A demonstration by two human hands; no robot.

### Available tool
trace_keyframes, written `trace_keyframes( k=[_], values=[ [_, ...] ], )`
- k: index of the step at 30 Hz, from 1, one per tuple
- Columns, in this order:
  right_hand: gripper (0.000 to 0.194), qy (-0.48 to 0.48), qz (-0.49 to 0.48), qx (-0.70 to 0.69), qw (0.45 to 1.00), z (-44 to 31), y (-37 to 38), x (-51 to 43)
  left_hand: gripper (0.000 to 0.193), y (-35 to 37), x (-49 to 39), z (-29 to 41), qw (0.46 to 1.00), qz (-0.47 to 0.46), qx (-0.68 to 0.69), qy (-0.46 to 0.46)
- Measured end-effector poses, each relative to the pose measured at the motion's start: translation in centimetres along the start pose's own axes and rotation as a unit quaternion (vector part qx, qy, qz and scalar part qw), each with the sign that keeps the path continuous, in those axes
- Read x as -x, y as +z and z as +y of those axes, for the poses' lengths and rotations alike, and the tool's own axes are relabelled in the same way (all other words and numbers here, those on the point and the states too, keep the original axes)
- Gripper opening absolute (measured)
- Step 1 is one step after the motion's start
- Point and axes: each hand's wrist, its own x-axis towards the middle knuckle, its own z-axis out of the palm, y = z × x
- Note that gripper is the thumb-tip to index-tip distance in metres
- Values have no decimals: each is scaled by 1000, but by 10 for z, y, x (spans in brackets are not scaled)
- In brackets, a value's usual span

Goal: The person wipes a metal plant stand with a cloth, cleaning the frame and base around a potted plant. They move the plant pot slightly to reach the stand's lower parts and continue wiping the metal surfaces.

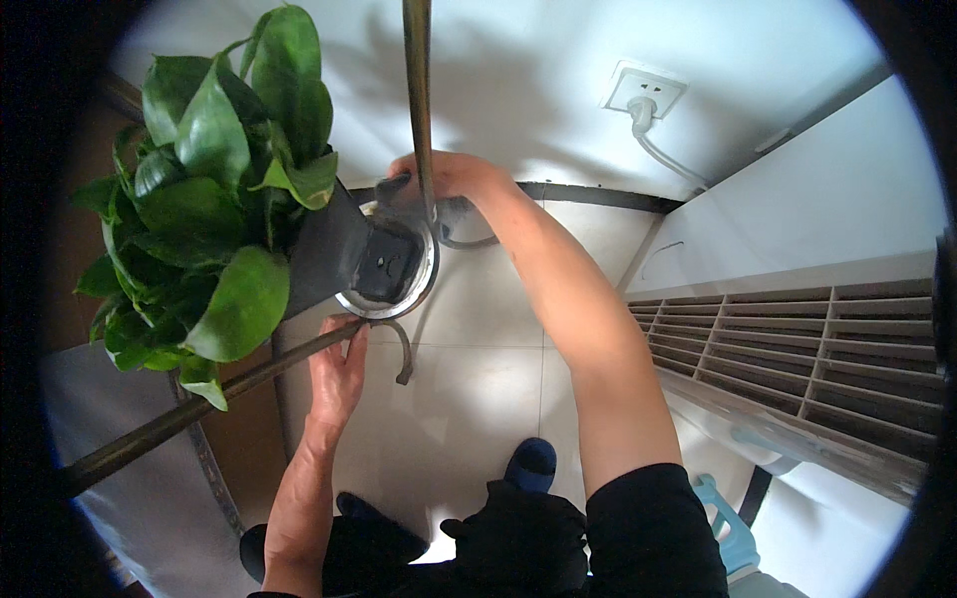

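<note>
A leafy green potted plant [217,194] fills the upper left, its tapered dark pot [321,247] leaning in view above a round, light-rimmed tray [430,280]. A black square part with pale marks shows inside the tray. The tray belongs to a metal plant stand [224,392] with long rods and curled feet. My left hand [338,366] grips the stand at the tray's near edge, fingertips partly behind a rod. At the far edge, my right hand [452,176] holds a dark grey cloth-like item [394,190], partly hidden by the upright rod.
A wall socket [644,91] with a white plug and cord [673,161] is at upper right. Below it stands a white appliance with a slatted grille [785,344]. A light-blue plastic handle [729,527] shows at lower right. My slippered feet [532,463] rest on floor tiles [478,389].
</note>
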Motion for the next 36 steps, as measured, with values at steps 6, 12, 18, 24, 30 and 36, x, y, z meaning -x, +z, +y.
trace_keyframes(
  k=[6,12,18,24,30,36],
  values=[
    [44,-56,22,4,998,-9,18,-46,9,1,0,2,998,-1,-11,-55],
    [37,-56,-2,-16,998,-9,10,-24,10,-1,1,7,999,1,-28,-33],
    [32,11,-40,0,999,-3,-5,-7,11,0,1,3,999,0,-24,-24],
    [37,-55,-59,-185,979,-11,21,-58,12,0,0,3,999,-10,-33,-34],
    [42,-80,-25,-39,996,-10,19,-58,11,-3,0,8,996,-17,-75,-34],
    [36,-34,-76,-9,996,-9,-17,-15,11,-2,-1,4,998,-13,-13,-60]
  ],
)
